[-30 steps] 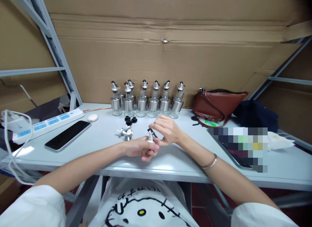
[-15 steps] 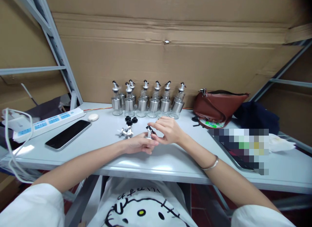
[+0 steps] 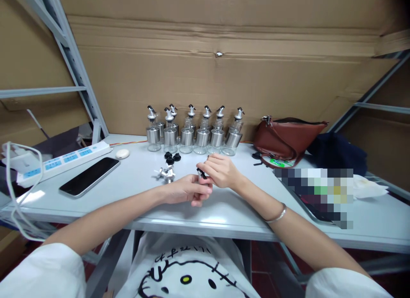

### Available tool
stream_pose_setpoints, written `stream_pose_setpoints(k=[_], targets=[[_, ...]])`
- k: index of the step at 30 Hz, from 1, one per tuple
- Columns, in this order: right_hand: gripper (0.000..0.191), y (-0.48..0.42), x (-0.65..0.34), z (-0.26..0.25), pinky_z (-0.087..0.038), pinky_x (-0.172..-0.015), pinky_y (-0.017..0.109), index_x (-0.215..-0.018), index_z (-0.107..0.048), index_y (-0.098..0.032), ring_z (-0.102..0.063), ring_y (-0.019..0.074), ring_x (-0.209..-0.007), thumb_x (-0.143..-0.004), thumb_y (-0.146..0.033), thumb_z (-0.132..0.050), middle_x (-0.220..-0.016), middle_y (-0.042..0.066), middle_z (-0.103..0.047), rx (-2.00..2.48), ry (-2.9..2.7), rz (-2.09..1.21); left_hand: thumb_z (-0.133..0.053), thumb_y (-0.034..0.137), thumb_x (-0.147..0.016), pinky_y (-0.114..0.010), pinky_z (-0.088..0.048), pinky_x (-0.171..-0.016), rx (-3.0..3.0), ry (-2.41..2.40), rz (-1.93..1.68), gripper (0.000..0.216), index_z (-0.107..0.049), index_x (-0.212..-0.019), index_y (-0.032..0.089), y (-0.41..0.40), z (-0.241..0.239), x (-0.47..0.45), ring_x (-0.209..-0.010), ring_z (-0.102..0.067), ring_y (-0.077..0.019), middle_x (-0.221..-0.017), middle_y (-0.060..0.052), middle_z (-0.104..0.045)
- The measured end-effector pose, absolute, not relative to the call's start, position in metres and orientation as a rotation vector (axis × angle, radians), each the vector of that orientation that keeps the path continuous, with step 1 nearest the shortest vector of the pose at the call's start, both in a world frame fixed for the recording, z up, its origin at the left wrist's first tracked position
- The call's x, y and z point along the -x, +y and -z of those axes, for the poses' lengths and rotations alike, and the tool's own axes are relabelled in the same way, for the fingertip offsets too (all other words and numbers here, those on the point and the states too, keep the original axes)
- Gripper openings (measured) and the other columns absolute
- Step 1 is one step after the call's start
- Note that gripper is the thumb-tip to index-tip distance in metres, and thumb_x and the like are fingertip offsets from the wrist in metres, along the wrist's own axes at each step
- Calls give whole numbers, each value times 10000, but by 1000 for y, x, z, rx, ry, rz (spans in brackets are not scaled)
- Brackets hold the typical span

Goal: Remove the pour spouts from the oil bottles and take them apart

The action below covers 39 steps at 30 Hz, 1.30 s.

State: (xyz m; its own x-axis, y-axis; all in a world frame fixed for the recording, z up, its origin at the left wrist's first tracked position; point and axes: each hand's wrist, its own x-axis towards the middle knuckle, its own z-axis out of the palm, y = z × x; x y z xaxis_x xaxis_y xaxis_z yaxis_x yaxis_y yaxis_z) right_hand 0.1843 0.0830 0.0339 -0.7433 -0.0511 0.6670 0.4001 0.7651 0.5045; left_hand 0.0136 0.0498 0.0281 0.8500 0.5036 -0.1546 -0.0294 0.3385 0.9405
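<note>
Near the table's front edge, my left hand (image 3: 188, 189) is closed around a silver pourer spout with a black flip lid (image 3: 201, 173); most of its body is hidden by my fingers. My right hand (image 3: 221, 170) presses its fingers and thumb on the black lid from the right. Just left of my hands lie several loose silver spout parts (image 3: 166, 174). Behind those sit a few black stoppers (image 3: 172, 157). Glass bottles with steel bands (image 3: 202, 139) stand in rows at the back, some of the rear ones topped with spouts.
A phone (image 3: 90, 177), a power strip (image 3: 68, 159) and a round white case (image 3: 122, 154) lie on the left. To the right are a brown bag (image 3: 288, 138), dark cloth (image 3: 341, 155) and a blurred-out flat item (image 3: 315, 197). Cardboard (image 3: 224, 84) walls the back.
My right fingers have curled in over the black lid, where the index finger was stretched out before. Both hands and the spout have shifted slightly to the right.
</note>
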Motion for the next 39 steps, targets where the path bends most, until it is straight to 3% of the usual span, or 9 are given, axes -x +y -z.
stream_pose_setpoints(k=[5,10,21,39], targets=[[555,79,-178,-31,-325,-604,267,-738,-577,-132,-404,130,-535,-967,-427,-167,-551,12,-477,258,-2291,889,-754,296,-614,-235,-169,-469,-1214,440,-317,415,-361,-574,169,49,-26,-13,-434,-236,-29,-462,102,-303],[558,79,-179,-28,-281,-560,261,-638,-533,-152,-348,121,-488,-971,-415,-171,-504,-11,-413,274,-2289,928,-704,245,-630,-235,-154,-470,-1233,468,-305,358,-354,-590,176,49,-23,-13,-424,-216,-28,-459,109,-256],[514,76,-177,-33,-258,-534,265,-559,-474,-166,-301,121,-465,-973,-348,-231,-478,-16,-382,251,-2294,977,-605,218,-573,-225,-137,-442,-1199,518,-346,196,-418,-581,162,48,-20,-15,-378,-198,-22,-397,108,-259],[500,82,-178,-22,-295,-552,251,-605,-472,-170,-337,119,-447,-978,-345,-188,-476,-8,-435,329,-2377,739,-598,211,-564,-215,-158,-428,-1193,522,-403,224,-376,-562,175,47,-19,-15,-367,-181,-17,-394,115,-261]])
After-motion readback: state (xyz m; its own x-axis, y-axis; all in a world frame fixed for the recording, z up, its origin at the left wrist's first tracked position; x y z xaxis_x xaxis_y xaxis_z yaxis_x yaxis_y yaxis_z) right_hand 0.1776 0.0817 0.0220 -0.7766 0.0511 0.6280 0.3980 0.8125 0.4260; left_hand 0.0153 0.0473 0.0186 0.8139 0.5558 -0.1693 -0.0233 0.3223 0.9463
